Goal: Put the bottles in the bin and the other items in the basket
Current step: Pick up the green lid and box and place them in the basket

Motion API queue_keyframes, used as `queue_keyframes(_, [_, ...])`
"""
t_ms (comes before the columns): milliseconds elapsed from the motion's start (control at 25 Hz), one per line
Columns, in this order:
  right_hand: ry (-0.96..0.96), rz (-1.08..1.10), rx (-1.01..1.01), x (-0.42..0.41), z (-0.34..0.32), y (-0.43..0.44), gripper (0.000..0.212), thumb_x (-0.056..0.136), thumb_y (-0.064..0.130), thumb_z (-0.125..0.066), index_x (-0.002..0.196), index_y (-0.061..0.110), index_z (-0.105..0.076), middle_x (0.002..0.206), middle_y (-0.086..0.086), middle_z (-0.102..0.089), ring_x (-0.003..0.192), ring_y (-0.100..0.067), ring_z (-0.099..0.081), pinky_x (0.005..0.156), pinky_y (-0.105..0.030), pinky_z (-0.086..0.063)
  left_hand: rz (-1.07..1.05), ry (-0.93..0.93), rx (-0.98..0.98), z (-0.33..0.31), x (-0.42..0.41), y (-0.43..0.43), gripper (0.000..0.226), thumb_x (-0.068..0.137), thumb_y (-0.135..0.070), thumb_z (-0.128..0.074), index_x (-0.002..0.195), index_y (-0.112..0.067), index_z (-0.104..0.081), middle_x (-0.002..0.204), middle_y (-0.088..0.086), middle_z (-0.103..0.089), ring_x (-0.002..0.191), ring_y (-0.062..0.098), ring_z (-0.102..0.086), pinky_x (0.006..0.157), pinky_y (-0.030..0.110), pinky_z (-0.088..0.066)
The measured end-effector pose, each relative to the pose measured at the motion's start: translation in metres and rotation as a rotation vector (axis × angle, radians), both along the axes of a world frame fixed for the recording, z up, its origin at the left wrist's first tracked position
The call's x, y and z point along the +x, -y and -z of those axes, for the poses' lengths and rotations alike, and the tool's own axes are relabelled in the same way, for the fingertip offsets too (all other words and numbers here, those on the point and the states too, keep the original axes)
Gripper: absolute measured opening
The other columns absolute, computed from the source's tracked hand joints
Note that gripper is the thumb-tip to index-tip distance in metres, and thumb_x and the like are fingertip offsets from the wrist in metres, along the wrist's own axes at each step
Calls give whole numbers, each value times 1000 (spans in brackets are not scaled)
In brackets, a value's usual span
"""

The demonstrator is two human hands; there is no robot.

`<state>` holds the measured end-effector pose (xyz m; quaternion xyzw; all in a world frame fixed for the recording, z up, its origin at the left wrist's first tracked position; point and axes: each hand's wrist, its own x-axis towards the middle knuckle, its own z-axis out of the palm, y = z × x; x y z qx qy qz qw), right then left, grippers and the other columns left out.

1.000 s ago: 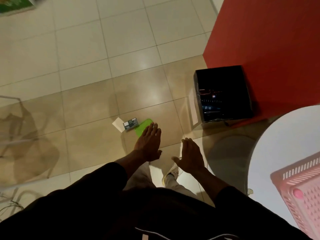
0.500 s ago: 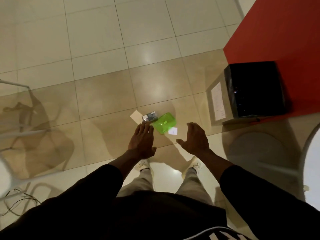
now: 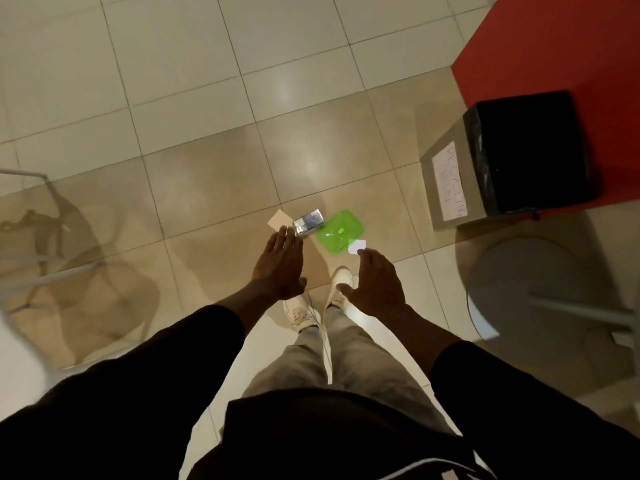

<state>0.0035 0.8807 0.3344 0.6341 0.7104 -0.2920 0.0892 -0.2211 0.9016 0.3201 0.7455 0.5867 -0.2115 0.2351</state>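
Your left hand (image 3: 280,265) and right hand (image 3: 375,285) hover flat, fingers together, empty. Beyond them the small box (image 3: 308,221) and green lid (image 3: 339,232) lie on the floor (image 3: 207,185), long axes pointing far-right toward the bin (image 3: 450,143). Right fingertips (image 3: 363,252) now meet the white card (image 3: 356,245); earlier they were apart.

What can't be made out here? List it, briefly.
Head view only.
Bin contents: black liner too dark.
Label: writing blurred, slanted.
Box: print too small.
White card: partly behind right hand.
Basket: outside the frame.
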Motion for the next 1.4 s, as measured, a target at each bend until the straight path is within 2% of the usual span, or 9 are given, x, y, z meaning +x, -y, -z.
queue_keyframes(440, [26,44,-168,26,117,-85,74,90,49,-69,144,6,-43,133,-16,-57,125,-36,-53,105,-46,-44,-96,-32,-24,88,15,-53,86,87,-51,-69,149,0,-38,159,26,-38,154,42,-27,128,49,-21])
queue_keyframes(640, [32,164,-270,34,230,-112,64,89,43,-72,139,11,-48,130,-16,-57,126,-37,-52,99,-45,-50,-13,-19,-100,204,4,-103,76,87,-50,-70,141,-3,-46,145,21,-52,140,38,-44,120,47,-33])
queue_keyframes(800, [80,277,-332,38,378,-119,50,89,41,-70,129,14,-56,124,-15,-62,121,-37,-57,94,-43,-51,143,-10,-86,357,2,-154,71,85,-51,-69,135,-4,-51,136,20,-59,130,37,-52,112,46,-39])
queue_keyframes(960, [35,495,-452,22,498,-120,42,87,41,-70,119,15,-65,122,-13,-69,118,-36,-63,94,-40,-51,142,20,-37,473,-5,-179,69,82,-47,-71,132,-4,-52,130,20,-59,124,40,-54,108,46,-41])
queue_keyframes(1080, [17,705,-506,10,572,-124,36,86,38,-70,108,10,-67,115,-14,-72,109,-34,-69,83,-32,-50,115,1,-51,546,-9,-184,76,80,-50,-74,134,-3,-48,129,21,-56,121,40,-54,104,48,-44])
queue_keyframes(1200, [-61,994,-496,0,646,-119,29,87,36,-73,85,10,-61,91,-13,-69,56,-20,-69,52,-18,-49,45,16,-37,616,-10,-174,92,76,-52,-81,138,1,-39,128,22,-55,113,41,-56,96,50,-47])
queue_keyframes(1280, [-156,1216,-493,-4,674,-118,29,87,30,-74,84,3,-63,81,-17,-67,33,-22,-54,40,-25,-54,29,5,10,643,-8,-169,96,75,-50,-82,140,3,-36,126,22,-55,110,41,-55,93,51,-47])
queue_keyframes(1360, [-222,1364,-485,-6,683,-119,16,86,13,-75,89,0,-67,78,-21,-65,42,-21,-52,44,-39,-58,-3,-23,35,646,-9,-173,96,73,-43,-83,142,3,-33,126,24,-53,111,43,-54,90,52,-46])
queue_keyframes(1400, [-255,1423,-480,-6,693,-117,10,85,3,-74,86,0,-65,75,-21,-63,44,-20,-51,43,-37,-56,-47,-30,0,651,-9,-173,97,72,-40,-85,142,2,-31,127,25,-52,111,44,-54,90,53,-45])
